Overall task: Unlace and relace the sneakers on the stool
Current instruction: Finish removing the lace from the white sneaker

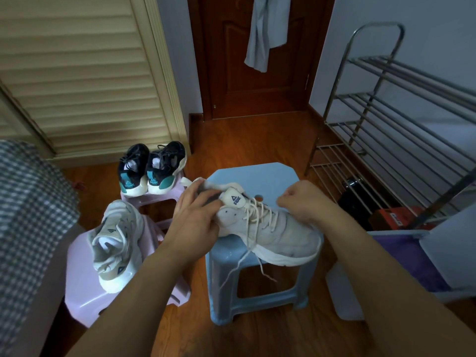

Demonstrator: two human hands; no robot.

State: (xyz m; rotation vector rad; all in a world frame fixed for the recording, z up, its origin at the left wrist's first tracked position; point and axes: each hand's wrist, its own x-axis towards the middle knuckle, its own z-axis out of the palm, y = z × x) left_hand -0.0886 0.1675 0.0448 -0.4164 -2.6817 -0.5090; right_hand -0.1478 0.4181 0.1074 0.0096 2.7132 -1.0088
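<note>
On the blue plastic stool [253, 176] lies a white Peak sneaker [278, 233], toe toward 4 o'clock, loosened laces [247, 256] dangling over the seat edge. Left hand [195, 217] grasps its heel collar; right hand [301, 202] pinches a lace near the eyelets. At 9 o'clock, its mate [116, 243] rests on a lilac stool [82, 292]; black sneakers [150, 168] sit at 11 o'clock.

left hand [195, 217]: bare, no rings | right hand [305, 202]: bare | forearms: sleeveless, no watch
</note>
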